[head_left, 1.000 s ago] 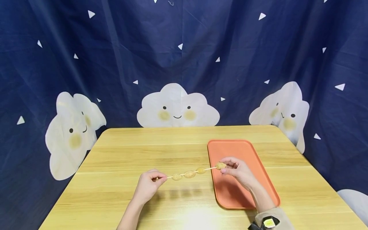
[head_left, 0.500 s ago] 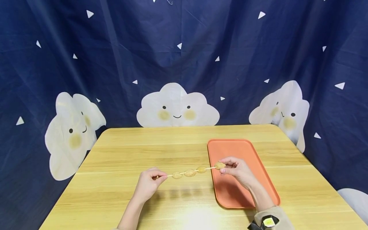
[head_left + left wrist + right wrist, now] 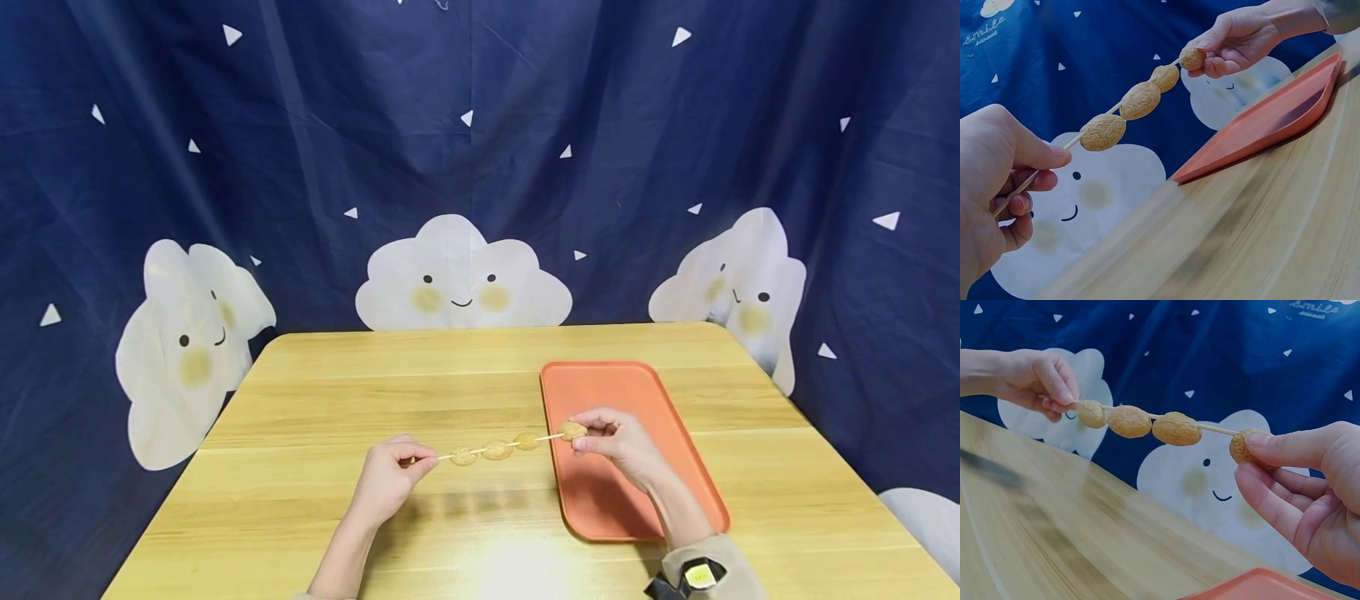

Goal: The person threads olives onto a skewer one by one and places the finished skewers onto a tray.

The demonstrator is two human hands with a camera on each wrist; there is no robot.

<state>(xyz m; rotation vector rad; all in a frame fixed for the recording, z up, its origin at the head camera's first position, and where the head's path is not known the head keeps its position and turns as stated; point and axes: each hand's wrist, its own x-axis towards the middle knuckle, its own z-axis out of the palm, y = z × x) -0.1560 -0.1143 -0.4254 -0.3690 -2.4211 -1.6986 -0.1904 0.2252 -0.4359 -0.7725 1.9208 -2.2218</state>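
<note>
My left hand (image 3: 386,483) pinches a thin wooden skewer (image 3: 1072,142) near its left end, and the tail of the stick runs back across the curled fingers. Three wrinkled golden-brown balls (image 3: 1129,421) are threaded along the skewer, sitting close together. At the right end, my right hand (image 3: 626,450) pinches another such ball (image 3: 1241,448) between thumb and fingers, with the skewer meeting its left side. A stretch of bare stick shows between this ball and the other three. The skewer is held up over the table, slightly higher at the right in the head view.
An orange tray (image 3: 600,379) lies on the right side of the wooden table (image 3: 360,375), beneath the right hand. A dark blue curtain (image 3: 315,125) with cloud faces hangs behind the table. The right wrist wears a black band (image 3: 702,575).
The ball in my right hand has shifted slightly left, and the bare stretch of skewer beside it looks a little shorter. Both hands keep their holds.
</note>
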